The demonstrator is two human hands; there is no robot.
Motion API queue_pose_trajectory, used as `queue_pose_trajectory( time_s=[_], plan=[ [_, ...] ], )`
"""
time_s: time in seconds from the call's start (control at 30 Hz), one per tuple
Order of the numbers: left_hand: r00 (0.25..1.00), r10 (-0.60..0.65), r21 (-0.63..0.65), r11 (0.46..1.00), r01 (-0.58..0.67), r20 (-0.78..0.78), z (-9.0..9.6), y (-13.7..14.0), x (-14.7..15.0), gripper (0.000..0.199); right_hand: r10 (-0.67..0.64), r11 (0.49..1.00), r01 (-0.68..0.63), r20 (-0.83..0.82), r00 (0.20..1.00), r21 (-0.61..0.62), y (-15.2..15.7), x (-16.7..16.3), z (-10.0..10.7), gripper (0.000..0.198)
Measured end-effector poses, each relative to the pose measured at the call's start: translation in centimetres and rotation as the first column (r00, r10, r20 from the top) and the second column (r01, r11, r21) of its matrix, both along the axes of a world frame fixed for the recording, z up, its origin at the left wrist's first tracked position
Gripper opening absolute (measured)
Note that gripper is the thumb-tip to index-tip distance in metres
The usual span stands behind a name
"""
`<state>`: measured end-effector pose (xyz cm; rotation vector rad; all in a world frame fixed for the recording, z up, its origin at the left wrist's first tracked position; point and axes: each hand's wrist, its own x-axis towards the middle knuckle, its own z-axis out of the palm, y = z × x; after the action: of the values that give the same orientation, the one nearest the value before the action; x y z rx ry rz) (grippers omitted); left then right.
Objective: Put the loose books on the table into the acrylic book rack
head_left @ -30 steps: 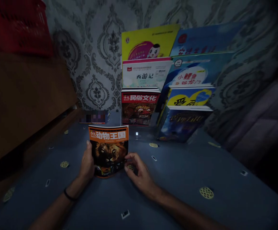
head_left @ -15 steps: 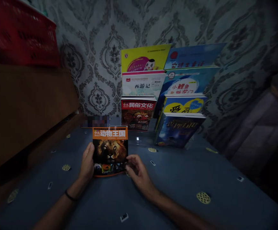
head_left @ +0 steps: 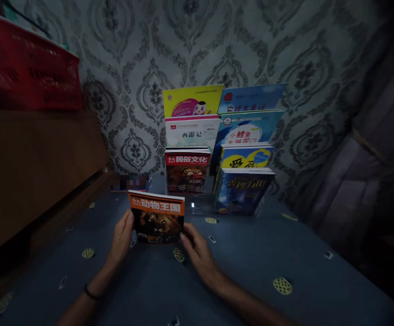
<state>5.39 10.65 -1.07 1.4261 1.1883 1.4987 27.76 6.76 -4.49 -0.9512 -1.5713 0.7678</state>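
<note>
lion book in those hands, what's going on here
A person holds the lion book between both hands: the left hand grips its left edge, the right hand its lower right side. Its cover faces the camera, above or on a blue-grey patterned surface; whether its lower edge touches is unclear. Behind it, other books stand in two groups, with a red-topped book at the front left and a dark blue book at the front right.

open surface (head_left: 244, 267) right of hands (head_left: 201, 253), upright books (head_left: 232, 156) blocking ahead, cabinet (head_left: 40, 176) at left
</note>
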Motion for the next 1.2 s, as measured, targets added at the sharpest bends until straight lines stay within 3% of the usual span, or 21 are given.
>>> queue_pose_trajectory(
  time_s=[0.17, 0.37, 0.53, 0.63, 0.87, 1.0, 1.2],
  plan=[
    [0.987, 0.059, 0.068, 0.996, -0.050, -0.152, -0.2, 0.4, -0.3, 0.051, -0.017, 1.000, 0.017, 0.060, 0.998, -0.004, -0.4, 0.5, 0.9, 0.027],
    [0.953, 0.059, 0.141, 0.990, -0.017, -0.298, -0.1, 0.9, -0.3, 0.041, -0.093, 0.995, 0.088, 0.100, 0.991, 0.047, 0.1, 0.8, 1.5, 0.028],
    [0.943, 0.062, 0.186, 0.983, -0.001, -0.326, 1.1, 2.2, 0.6, 0.038, -0.186, 0.971, 0.170, 0.080, 0.979, 0.169, 2.4, 0.9, 2.2, 0.031],
    [0.951, 0.075, 0.186, 0.982, -0.019, -0.299, 0.8, 2.8, 1.2, 0.037, -0.222, 0.953, 0.197, 0.087, 0.971, 0.232, 3.8, 1.1, 2.3, 0.032],
    [0.940, 0.114, 0.212, 0.976, -0.046, -0.322, -2.1, 2.5, 2.1, 0.038, -0.305, 0.919, 0.270, 0.085, 0.949, 0.289, 5.0, 1.8, -0.5, 0.036],
    [0.931, 0.127, 0.239, 0.970, -0.044, -0.344, -2.4, 2.3, 2.3, 0.034, -0.348, 0.906, 0.311, 0.089, 0.933, 0.286, 5.4, 2.0, -2.0, 0.038],
    [0.922, 0.143, 0.267, 0.963, -0.045, -0.361, -2.8, 2.4, 2.0, 0.029, -0.379, 0.899, 0.341, 0.098, 0.920, 0.273, 5.6, 2.1, -2.4, 0.044]
  ],
)
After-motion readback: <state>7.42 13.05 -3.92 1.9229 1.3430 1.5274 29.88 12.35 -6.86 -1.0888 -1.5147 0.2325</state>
